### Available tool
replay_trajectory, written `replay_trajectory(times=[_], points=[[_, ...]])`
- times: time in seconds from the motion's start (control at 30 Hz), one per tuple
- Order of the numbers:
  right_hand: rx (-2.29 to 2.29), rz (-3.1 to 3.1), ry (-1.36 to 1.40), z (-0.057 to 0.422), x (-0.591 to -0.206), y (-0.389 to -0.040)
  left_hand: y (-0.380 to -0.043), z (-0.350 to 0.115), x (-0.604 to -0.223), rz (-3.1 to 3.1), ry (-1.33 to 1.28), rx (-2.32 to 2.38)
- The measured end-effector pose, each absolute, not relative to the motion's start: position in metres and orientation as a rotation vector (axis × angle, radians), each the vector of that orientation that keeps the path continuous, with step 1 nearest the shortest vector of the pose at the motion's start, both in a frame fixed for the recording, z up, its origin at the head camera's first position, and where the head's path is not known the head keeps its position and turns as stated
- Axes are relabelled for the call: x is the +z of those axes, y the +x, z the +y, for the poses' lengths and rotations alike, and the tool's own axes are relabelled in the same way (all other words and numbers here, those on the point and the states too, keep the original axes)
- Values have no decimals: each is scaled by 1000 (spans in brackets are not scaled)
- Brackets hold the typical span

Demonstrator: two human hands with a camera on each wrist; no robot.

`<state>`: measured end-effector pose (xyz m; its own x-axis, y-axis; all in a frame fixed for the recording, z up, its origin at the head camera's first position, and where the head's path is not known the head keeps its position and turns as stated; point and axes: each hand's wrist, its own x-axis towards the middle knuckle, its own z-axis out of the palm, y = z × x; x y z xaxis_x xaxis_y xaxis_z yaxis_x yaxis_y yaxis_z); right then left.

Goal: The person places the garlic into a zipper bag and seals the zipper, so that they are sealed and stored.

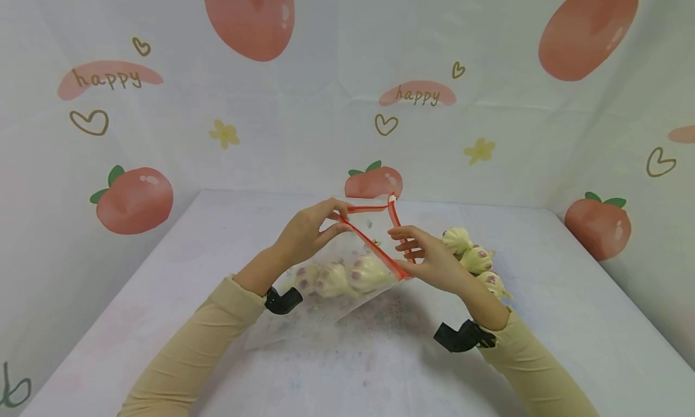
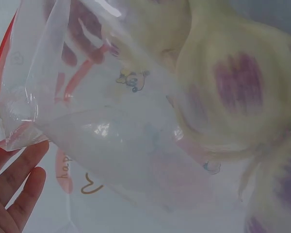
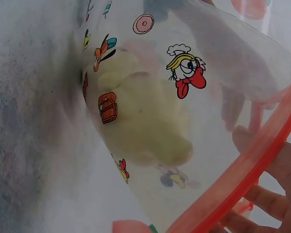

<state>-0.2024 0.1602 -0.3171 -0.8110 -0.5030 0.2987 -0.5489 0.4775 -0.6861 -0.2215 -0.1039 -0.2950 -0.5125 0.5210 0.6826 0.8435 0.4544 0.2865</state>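
A clear zip bag (image 1: 304, 314) with a red-edged mouth and cartoon prints holds several garlic bulbs (image 1: 333, 280). My left hand (image 1: 311, 229) pinches the left end of the red edge. My right hand (image 1: 431, 257) holds the right end, its thumb by the near red edge and its fingers spread over the far one. The mouth gapes between the hands. In the left wrist view, purple-marked garlic (image 2: 240, 85) shows through the film. In the right wrist view, the red edge (image 3: 242, 177) crosses my thumb, partly hiding it.
More garlic bulbs (image 1: 478, 260) lie in a row on the white table (image 1: 564, 320), just beyond my right hand. A white cloth backdrop (image 1: 326, 121) printed with fruit and hearts rises behind the table. Dark wrist mounts (image 1: 461, 337) sit on both forearms.
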Motion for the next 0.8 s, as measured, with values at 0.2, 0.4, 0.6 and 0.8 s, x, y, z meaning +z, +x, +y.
replay_trajectory(times=[0.2,0.4,0.6,0.8], points=[[1252,-2624,942,161,-316,-201,-221,-104,-295,-2204,-1134,-829],[1282,-2610,914,163,-315,-200,-221,-104,-295,-2202,-1129,-842],[1295,-2608,868,169,-316,-202,-221,-104,-296,-2194,-1135,-851],[1225,-2598,823,180,-315,-203,-221,-104,-296,-2175,-1141,-838]])
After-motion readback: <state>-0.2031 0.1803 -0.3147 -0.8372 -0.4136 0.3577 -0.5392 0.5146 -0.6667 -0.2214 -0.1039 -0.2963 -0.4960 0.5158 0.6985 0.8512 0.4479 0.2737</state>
